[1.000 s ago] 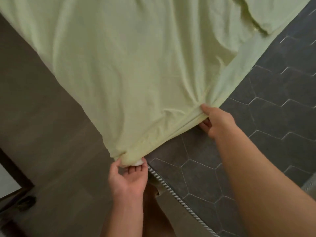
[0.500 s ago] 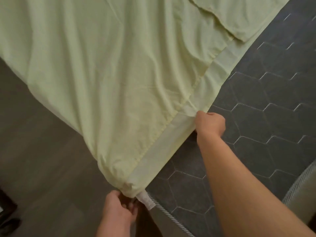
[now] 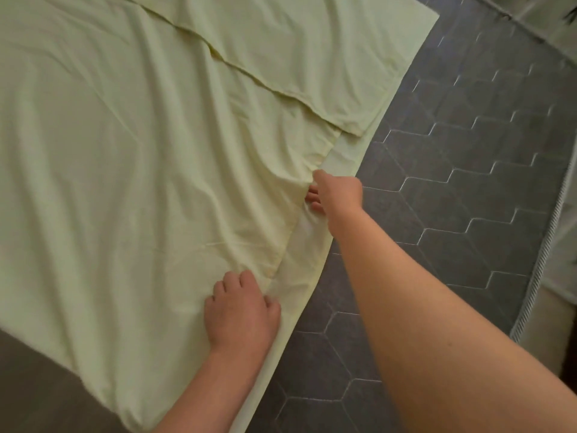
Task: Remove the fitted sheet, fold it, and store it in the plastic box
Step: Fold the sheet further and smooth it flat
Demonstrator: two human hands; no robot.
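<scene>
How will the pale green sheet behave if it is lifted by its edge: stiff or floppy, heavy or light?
Probably very floppy: the fitted sheet wrinkles and bunches where the right hand grips it. Likely light for its size: its folded layers lie thin and flat.

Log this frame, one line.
left hand: grips fitted sheet | right hand: grips its edge | mattress: partly bare
</scene>
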